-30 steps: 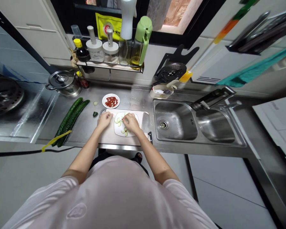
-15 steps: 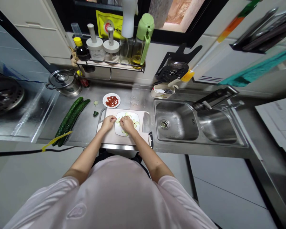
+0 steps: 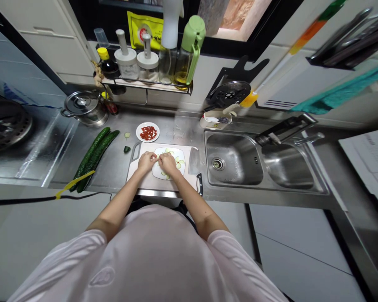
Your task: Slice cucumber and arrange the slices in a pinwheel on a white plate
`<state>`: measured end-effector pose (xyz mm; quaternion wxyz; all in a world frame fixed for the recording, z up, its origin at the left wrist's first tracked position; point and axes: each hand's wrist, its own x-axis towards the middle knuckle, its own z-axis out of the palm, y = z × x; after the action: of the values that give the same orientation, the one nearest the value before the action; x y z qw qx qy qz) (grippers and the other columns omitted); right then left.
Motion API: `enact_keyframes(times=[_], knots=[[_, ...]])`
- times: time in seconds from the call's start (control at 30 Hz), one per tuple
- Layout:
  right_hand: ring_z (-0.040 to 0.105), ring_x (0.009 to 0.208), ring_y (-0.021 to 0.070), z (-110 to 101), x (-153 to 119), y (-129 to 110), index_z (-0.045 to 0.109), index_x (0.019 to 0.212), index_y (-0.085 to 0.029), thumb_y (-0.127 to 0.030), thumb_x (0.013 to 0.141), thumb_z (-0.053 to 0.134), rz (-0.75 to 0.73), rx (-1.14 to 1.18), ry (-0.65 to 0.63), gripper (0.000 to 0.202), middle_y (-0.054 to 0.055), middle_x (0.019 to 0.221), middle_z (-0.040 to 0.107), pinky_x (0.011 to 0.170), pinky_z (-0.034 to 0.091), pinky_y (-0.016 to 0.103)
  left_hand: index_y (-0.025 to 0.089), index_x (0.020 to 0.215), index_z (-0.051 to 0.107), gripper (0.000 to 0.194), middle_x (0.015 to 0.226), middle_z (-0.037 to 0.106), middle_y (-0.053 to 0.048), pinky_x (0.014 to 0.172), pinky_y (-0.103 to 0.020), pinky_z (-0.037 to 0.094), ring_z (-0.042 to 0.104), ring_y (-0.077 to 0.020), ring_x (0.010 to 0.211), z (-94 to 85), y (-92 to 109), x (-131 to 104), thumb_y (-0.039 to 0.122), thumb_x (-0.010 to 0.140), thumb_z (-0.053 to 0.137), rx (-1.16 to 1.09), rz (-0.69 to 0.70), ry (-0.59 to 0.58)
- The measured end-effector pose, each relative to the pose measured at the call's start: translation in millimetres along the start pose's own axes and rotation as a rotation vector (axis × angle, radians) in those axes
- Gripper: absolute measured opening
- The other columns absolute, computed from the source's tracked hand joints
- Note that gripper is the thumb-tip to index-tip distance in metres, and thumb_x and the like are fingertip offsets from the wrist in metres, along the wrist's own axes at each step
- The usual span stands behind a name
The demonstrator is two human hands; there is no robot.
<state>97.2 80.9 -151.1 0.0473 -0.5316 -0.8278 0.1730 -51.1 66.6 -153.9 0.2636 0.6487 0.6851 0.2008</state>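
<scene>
On the cutting board (image 3: 145, 181), both hands meet over the plate (image 3: 181, 156). The left hand (image 3: 145, 161) and right hand (image 3: 167, 162) pinch a cucumber slice (image 3: 158, 158) between them; a slip could scatter the arranged slices (image 3: 178, 162).

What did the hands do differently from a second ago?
The left hand slid right from the cutting board to meet the right hand over the plate of cucumber slices. The whole cucumbers and red dish stayed put.
</scene>
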Motion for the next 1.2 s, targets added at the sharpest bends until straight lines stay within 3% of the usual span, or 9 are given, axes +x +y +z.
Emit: enact_keyframes(times=[1.2], knots=[[0.045, 0.099, 0.0234, -5, 0, 2, 0.061, 0.095, -0.018, -0.026, 0.091, 0.046, 0.049, 0.032, 0.005, 0.018, 0.01, 0.101, 0.06, 0.08, 0.035, 0.031, 0.022, 0.088, 0.064, 0.013, 0.087, 0.055, -0.004, 0.073, -0.027, 0.04, 0.054, -0.0172, 0.081, 8.7, 1, 2, 0.03, 0.077, 0.062, 0.075, -0.044, 0.019]])
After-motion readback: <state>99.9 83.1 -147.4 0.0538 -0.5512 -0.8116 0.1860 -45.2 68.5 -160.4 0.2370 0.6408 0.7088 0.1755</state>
